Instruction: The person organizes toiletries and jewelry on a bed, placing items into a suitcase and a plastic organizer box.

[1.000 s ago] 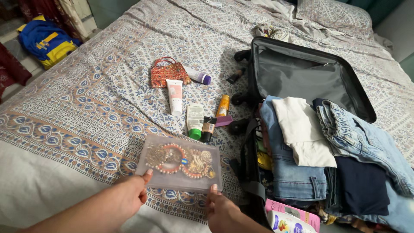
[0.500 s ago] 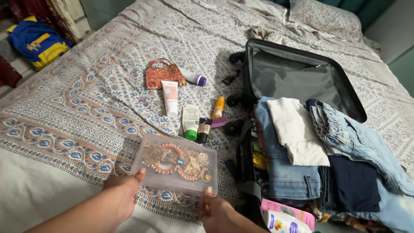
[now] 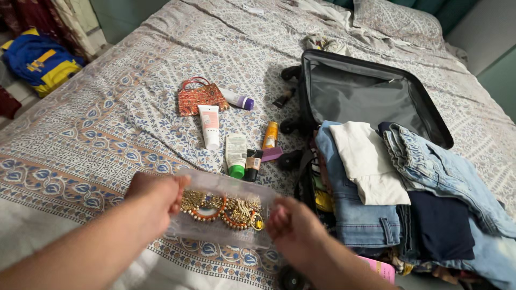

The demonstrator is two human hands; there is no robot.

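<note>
Both hands grip a clear plastic box (image 3: 223,209) of gold and orange jewellery, held low over the near edge of the bed (image 3: 80,139): the left hand (image 3: 156,198) clasps its left end and the right hand (image 3: 293,228) pinches its right end. Just beyond the box lie a white tube with a green cap (image 3: 235,154), a small dark bottle (image 3: 252,165), an orange bottle (image 3: 270,135) and a pink-and-white tube (image 3: 209,126). Farther off sits a red patterned pouch (image 3: 200,96). To the right, an open black suitcase (image 3: 371,94) holds folded jeans (image 3: 355,215) and a white top (image 3: 368,161). A blue and yellow backpack (image 3: 43,62) rests on the floor, far left.
</note>
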